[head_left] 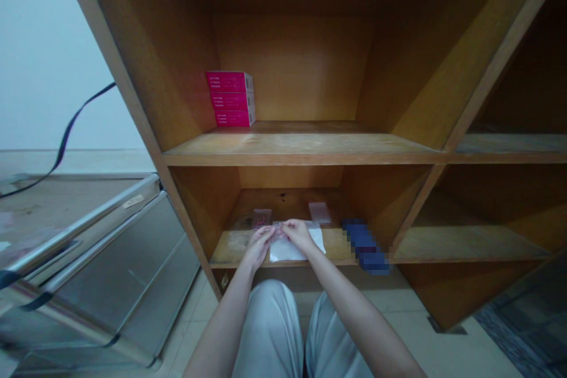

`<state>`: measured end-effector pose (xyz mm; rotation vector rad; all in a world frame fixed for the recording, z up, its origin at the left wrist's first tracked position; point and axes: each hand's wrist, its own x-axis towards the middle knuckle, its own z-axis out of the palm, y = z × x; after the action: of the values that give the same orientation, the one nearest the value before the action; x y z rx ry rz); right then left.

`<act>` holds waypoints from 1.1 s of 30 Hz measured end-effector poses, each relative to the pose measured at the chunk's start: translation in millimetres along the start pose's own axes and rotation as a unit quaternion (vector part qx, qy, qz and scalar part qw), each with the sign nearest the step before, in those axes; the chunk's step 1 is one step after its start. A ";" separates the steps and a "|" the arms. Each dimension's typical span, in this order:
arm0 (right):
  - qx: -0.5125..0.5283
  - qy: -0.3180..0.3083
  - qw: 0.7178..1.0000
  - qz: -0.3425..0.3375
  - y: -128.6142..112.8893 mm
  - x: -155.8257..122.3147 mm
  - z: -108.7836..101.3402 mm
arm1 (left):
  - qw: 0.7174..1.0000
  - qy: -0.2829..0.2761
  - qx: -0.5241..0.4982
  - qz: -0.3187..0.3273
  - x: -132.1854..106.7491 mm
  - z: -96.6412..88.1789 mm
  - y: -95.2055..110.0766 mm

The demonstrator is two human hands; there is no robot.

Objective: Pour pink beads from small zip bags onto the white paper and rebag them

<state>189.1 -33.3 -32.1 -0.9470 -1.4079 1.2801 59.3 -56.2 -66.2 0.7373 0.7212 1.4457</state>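
Observation:
Both hands meet over a white sheet (292, 249) on the lower shelf. My left hand (259, 244) is closed, its fingertips pinching the near-left side of a small clear plastic bag (278, 230). My right hand (297, 233) is closed on the same bag from the right. What is inside the bag is too small to make out. Just behind my left hand lies a clear packet with small reddish bits (261, 217). Behind my right hand lies another flat, clear packet (319, 212).
A stack of three pink boxes (231, 99) stands on the upper shelf (301, 146). A blurred-out blue object (365, 247) lies at the lower shelf's right, overhanging its front edge. A metal-framed glass case (119, 271) stands on the left, with a dark strap (66, 136) above it.

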 end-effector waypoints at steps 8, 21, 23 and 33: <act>0.015 -0.006 0.999 -0.032 12.4 0.9 7.3 | 1.000 0.018 0.020 0.009 0.7 -2.5 -1.9; -0.065 0.032 0.996 -0.053 8.1 -3.5 16.8 | 0.999 0.023 0.017 0.023 -1.5 3.8 0.6; -0.069 0.031 0.996 -0.054 7.9 -4.4 16.7 | 0.999 0.021 0.016 0.023 -1.8 3.4 0.5; -0.068 -0.067 0.995 -0.024 -7.2 -5.5 1.7 | 1.000 0.023 0.001 0.011 1.2 -5.8 -2.0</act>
<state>189.2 -40.0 -25.8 -0.9248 -1.6289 1.2432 55.8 -55.0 -71.3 0.7171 0.7523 1.4871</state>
